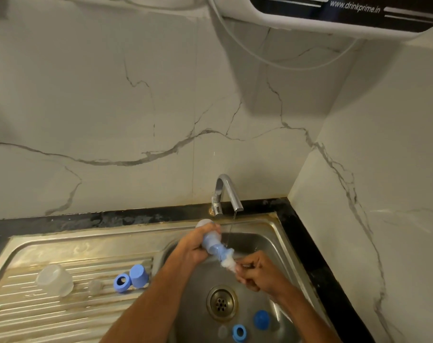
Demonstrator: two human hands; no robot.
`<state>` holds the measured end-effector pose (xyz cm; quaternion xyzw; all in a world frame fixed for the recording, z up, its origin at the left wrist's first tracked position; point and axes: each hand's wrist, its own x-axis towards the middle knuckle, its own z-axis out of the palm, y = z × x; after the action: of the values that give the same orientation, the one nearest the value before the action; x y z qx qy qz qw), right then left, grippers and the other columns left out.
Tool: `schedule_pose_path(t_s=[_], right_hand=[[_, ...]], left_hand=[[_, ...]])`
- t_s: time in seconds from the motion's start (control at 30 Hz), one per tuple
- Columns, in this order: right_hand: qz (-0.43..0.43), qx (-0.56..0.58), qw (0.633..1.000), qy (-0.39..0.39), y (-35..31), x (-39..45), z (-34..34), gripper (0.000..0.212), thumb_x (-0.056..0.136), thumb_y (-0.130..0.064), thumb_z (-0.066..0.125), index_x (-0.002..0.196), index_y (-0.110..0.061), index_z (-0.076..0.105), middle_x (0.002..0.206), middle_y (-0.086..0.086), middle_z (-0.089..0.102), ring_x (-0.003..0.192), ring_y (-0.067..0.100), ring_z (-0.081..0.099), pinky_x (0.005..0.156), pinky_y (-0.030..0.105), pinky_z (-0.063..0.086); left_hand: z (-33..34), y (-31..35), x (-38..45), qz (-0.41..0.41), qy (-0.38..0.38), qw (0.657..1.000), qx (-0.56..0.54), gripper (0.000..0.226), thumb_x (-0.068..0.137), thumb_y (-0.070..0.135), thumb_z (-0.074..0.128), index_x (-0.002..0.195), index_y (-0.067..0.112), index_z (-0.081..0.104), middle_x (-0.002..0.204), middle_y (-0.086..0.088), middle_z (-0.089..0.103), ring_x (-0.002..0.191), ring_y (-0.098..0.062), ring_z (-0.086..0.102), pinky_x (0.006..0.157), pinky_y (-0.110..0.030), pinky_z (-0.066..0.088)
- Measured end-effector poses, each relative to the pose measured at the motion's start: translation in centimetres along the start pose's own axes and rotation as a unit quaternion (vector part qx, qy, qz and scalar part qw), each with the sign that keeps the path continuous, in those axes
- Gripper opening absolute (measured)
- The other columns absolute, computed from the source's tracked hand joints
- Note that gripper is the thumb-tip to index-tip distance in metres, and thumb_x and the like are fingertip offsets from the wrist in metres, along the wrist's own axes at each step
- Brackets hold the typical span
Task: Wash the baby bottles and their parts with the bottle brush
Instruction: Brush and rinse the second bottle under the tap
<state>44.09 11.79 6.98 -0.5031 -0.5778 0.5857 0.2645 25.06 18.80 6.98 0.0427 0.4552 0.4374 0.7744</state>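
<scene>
walls: my corner of white grey-veined marble (111, 95) | counter (317, 256): black, rims steel sink (272, 229) | tap (226, 191): chrome, at back wall | purifier (334, 16): white, overhead | light: dim, warm

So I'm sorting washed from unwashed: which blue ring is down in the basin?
The blue ring beside the blue cap, below the drain; the other ring sits on the drainboard.

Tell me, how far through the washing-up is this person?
Roughly midway, I'd judge. Set aside on the drainboard, possibly washed: a clear cap, a blue ring and a blue cap. In hand: the left hand grips a bottle while the right hand works the bottle brush at its mouth. Left: a blue cap and ring in the sink.
</scene>
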Motion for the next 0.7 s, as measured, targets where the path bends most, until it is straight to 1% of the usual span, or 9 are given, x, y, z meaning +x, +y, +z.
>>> schedule_pose_path(t_s=[0.1,0.2,0.3,0.37,0.43,0.5,0.57,0.63,0.7], right_hand=[[-0.003,0.075,0.997,0.005,0.2,0.7,1.3,0.016,0.096,-0.013,0.059,0.092,-0.008,0.074,0.069,0.01,0.055,0.052,0.013,0.039,0.047,0.027,0.026],[0.003,0.142,0.99,-0.005,1.0,-0.1,1.4,0.016,0.096,-0.012,0.06,0.101,-0.004,0.073,0.069,0.012,0.049,0.053,0.014,0.033,0.048,0.029,0.021],[0.007,0.156,0.988,0.007,0.7,0.4,1.1,0.016,0.096,-0.01,0.058,0.095,-0.007,0.074,0.067,0.01,0.049,0.051,0.013,0.032,0.048,0.029,0.021],[0.006,0.158,0.987,0.013,0.3,0.7,1.6,0.017,0.097,-0.01,0.057,0.091,-0.008,0.073,0.067,0.01,0.048,0.051,0.014,0.03,0.049,0.031,0.019],[0.014,0.141,0.99,0.021,0.3,0.3,1.5,0.016,0.098,-0.012,0.057,0.095,-0.008,0.073,0.066,0.008,0.051,0.05,0.014,0.033,0.046,0.028,0.022],[0.035,0.043,0.997,0.059,0.5,0.0,0.7,0.016,0.098,-0.015,0.058,0.095,-0.01,0.073,0.066,0.005,0.058,0.05,0.01,0.043,0.044,0.023,0.032],[0.023,-0.141,0.984,0.104,0.6,0.4,0.3,0.017,0.097,-0.018,0.06,0.086,-0.014,0.072,0.066,-0.001,0.062,0.054,0.003,0.053,0.052,0.023,0.048],[-0.017,-0.308,0.945,0.108,0.7,1.2,1.1,0.02,0.096,-0.018,0.06,0.078,-0.013,0.068,0.064,-0.003,0.059,0.06,0.003,0.057,0.065,0.029,0.056],[-0.036,-0.405,0.907,0.111,1.0,2.1,2.2,0.017,0.092,-0.016,0.059,0.077,-0.016,0.066,0.065,-0.004,0.06,0.063,0.007,0.06,0.067,0.032,0.057]], left_hand=[[0.6,-1.3,-0.3,0.002,-0.042,0.996,-0.075,0.057,0.07,0.001,0.076,0.125,0.003,0.06,0.091,-0.017,0.07,0.081,-0.025,0.068,0.07,-0.044,0.061],[-0.1,0.0,0.8,0.035,-0.075,0.986,-0.147,0.065,0.074,-0.003,0.073,0.136,0.003,0.053,0.089,-0.014,0.069,0.081,-0.021,0.066,0.09,-0.038,0.056],[0.6,-0.8,0.4,0.017,-0.096,0.989,-0.11,0.057,0.077,0.004,0.075,0.131,0.002,0.057,0.092,-0.016,0.068,0.082,-0.023,0.066,0.083,-0.042,0.057],[0.7,-1.7,0.6,0.018,-0.087,0.993,-0.078,0.062,0.077,0.008,0.08,0.134,0.001,0.056,0.094,-0.017,0.068,0.084,-0.025,0.066,0.08,-0.044,0.059],[0.3,-1.0,0.6,0.03,-0.06,0.997,-0.031,0.067,0.076,0.015,0.084,0.134,0.002,0.053,0.103,-0.017,0.067,0.09,-0.027,0.067,0.078,-0.045,0.06],[-0.4,0.0,0.8,0.038,-0.024,0.997,0.069,0.07,0.071,0.032,0.087,0.126,0.002,0.055,0.117,-0.021,0.065,0.104,-0.032,0.067,0.089,-0.048,0.059],[-0.9,0.3,0.7,0.009,-0.001,0.988,0.152,0.064,0.073,0.036,0.083,0.121,0.001,0.059,0.119,-0.023,0.064,0.112,-0.035,0.064,0.103,-0.05,0.051],[-0.8,0.2,0.8,-0.006,0.022,0.982,0.187,0.044,0.084,0.023,0.077,0.118,-0.002,0.06,0.113,-0.022,0.064,0.115,-0.035,0.061,0.11,-0.05,0.046],[0.3,0.2,0.7,-0.009,0.018,0.982,0.188,0.025,0.09,0.01,0.07,0.109,-0.003,0.062,0.11,-0.02,0.062,0.113,-0.033,0.059,0.11,-0.049,0.045]])
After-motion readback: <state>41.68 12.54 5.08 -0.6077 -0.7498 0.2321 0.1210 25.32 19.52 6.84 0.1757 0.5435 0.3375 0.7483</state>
